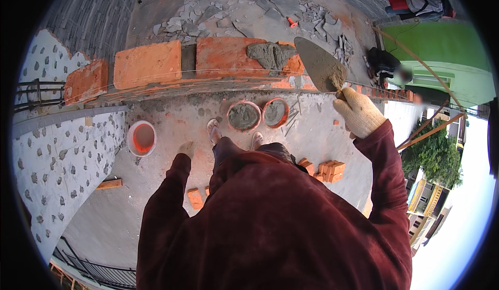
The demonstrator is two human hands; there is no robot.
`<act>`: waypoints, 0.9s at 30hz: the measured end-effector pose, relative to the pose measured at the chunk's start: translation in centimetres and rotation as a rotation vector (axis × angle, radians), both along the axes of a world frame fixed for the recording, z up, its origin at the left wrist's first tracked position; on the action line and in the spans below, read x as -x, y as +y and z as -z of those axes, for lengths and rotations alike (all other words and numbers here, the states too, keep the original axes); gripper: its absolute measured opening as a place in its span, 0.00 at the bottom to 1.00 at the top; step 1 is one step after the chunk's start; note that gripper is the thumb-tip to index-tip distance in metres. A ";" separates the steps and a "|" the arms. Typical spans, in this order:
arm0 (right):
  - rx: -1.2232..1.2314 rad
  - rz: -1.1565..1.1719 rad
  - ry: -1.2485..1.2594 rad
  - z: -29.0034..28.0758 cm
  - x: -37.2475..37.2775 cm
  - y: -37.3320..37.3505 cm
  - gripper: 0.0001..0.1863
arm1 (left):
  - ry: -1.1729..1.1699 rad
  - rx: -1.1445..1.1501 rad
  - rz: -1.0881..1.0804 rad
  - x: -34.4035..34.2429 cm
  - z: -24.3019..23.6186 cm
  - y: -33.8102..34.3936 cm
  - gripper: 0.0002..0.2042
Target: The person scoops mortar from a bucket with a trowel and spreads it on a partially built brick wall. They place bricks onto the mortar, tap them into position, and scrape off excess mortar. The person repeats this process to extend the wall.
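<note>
My right hand, in a cream glove, grips a trowel by its handle, blade raised at the right end of the nearest bricks. The blade carries some mortar residue. A lump of wet mortar lies on the brick course, partly over a red brick. More bricks stand to the left along the wall, with a thin string stretched across them. My left hand hangs low beside my left leg, away from the wall; its fingers are too indistinct to read.
Two mortar buckets stand by my feet, another bucket at left. Brick stacks lie behind me. Broken slabs litter the floor beyond the wall. A person crouches at right near leaning wooden poles.
</note>
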State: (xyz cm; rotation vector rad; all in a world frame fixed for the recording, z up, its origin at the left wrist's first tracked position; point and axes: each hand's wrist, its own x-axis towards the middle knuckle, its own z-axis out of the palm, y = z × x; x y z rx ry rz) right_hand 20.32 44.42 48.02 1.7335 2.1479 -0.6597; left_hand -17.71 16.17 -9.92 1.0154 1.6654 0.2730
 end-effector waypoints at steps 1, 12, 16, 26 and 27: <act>-0.149 -0.188 -0.040 1.4 -2.2 -0.1 0.13 | -0.034 -0.010 -0.004 0.2 0.2 0.1 0.30; -0.251 -0.360 0.111 0.6 -1.7 0.2 0.12 | -0.047 -0.015 -0.107 -4.5 -1.5 -1.8 0.26; -0.155 -0.217 0.150 -3.0 -5.6 -3.8 0.14 | 0.031 0.047 -0.062 -6.7 -3.8 -5.2 0.26; 0.362 -0.346 -0.107 36.2 -16.8 -8.8 0.16 | -0.041 0.376 -0.071 -24.4 -11.1 -13.1 0.53; 0.377 -0.389 -0.128 40.7 -17.1 -9.0 0.16 | 0.061 0.401 0.026 -25.9 -11.7 -12.9 0.54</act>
